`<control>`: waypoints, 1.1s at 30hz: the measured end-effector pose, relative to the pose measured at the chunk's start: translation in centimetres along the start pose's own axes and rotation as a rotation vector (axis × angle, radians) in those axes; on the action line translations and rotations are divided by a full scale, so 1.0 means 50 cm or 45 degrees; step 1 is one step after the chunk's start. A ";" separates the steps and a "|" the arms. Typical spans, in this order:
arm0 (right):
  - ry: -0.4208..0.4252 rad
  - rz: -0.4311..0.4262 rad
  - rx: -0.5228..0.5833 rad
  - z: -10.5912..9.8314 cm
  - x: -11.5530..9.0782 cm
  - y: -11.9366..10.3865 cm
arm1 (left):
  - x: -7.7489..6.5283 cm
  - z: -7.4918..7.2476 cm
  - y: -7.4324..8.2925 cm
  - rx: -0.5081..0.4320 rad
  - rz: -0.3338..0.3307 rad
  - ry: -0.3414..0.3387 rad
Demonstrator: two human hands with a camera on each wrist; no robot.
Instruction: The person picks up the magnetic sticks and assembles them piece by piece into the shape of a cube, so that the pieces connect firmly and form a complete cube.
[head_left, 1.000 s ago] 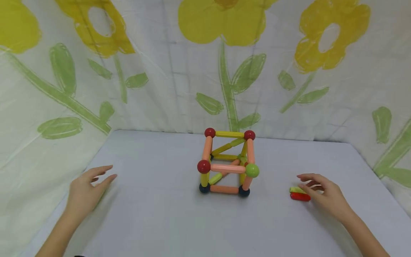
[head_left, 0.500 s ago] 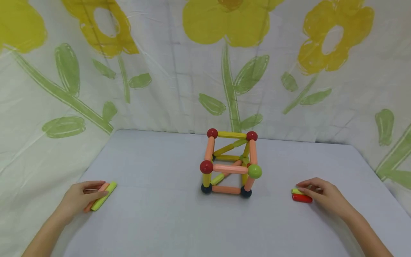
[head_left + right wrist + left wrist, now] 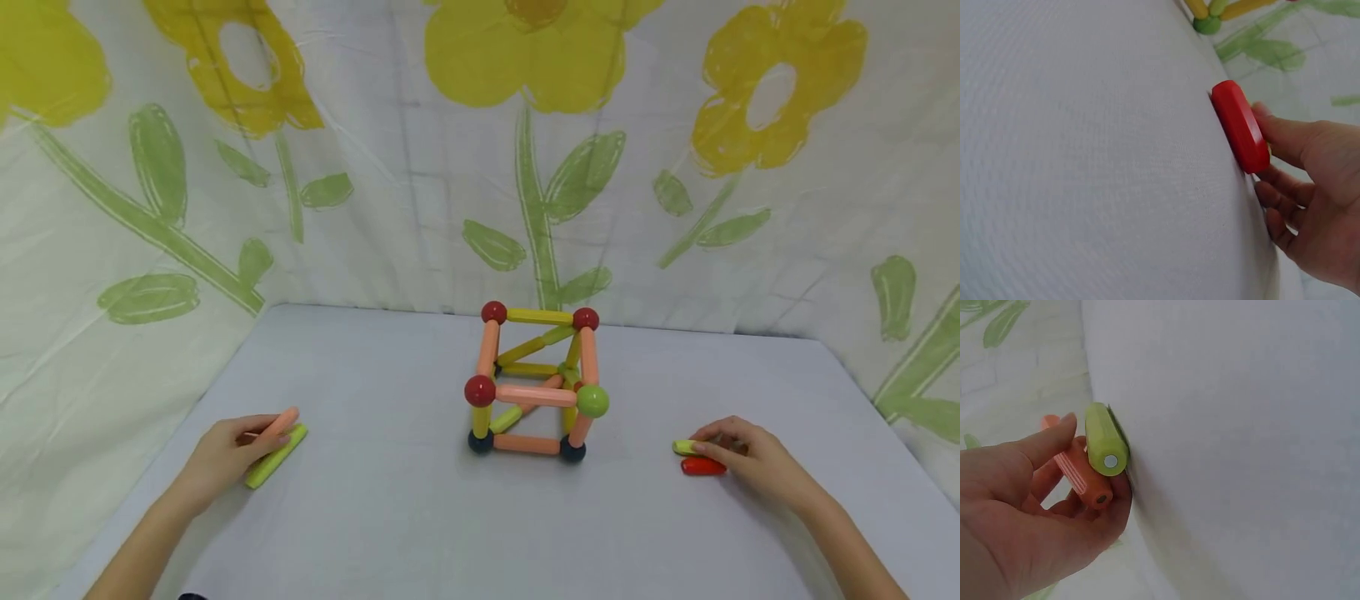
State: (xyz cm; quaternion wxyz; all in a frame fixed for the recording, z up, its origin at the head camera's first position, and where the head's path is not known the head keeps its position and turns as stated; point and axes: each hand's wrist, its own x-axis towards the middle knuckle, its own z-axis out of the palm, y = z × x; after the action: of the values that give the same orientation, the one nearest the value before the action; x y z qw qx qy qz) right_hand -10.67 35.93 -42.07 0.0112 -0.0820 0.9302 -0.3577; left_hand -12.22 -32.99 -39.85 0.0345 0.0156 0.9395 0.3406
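My left hand [image 3: 217, 461] pinches a peach magnetic rod [image 3: 282, 422] between thumb and fingers, tilted up off the table. Right beside it lies a yellow-green rod [image 3: 277, 457], its magnet end facing the left wrist view. On the other side, my right hand [image 3: 753, 462] holds a short yellow-green rod [image 3: 683, 447] by thumb and fingertips, mostly covered by the hand. A red rod [image 3: 703, 467] with rounded ends rests on the table just in front of it; in the right wrist view this red rod [image 3: 1239, 125] hides most of the held one.
A cube-like frame of magnetic rods and balls [image 3: 536, 395] stands mid-table between the hands, with red, green and dark balls at its corners. White table [image 3: 420, 517]; behind it hangs a cloth [image 3: 360, 242] printed with yellow flowers. A dark object [image 3: 192, 597] shows at the bottom edge.
My left hand came down onto the two rods, then moved right and lifted the peach one's end. The right hand closed on its yellow-green rod and shifted it slightly left, apart from the red one.
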 end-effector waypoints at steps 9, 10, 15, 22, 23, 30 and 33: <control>0.121 -0.117 0.026 -0.015 0.025 -0.085 | -0.021 0.043 0.216 -0.012 0.326 0.100; 0.132 -0.156 0.055 -0.017 0.027 -0.103 | -0.025 0.049 0.248 -0.051 0.370 0.074; 0.154 -0.316 0.207 -0.019 0.033 -0.214 | -0.039 0.082 0.378 -0.211 0.547 -0.087; 0.125 -0.543 0.343 -0.003 0.030 -0.350 | -0.033 0.139 0.481 -0.356 0.714 -0.277; 0.112 -0.569 0.362 0.000 0.029 -0.362 | -0.033 0.146 0.491 -0.373 0.742 -0.288; 0.035 -0.741 0.543 0.018 0.020 -0.394 | -0.042 0.175 0.530 -0.508 0.904 -0.332; 0.020 -0.784 0.645 0.021 0.019 -0.393 | -0.044 0.179 0.535 -0.542 0.925 -0.339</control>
State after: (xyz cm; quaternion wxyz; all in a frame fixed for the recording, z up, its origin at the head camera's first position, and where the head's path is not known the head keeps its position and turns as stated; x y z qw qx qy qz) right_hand -8.71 20.72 -29.72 -0.0837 -0.3491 0.7444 -0.5630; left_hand -9.21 -6.87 -29.42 0.0357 0.3810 0.7694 0.5115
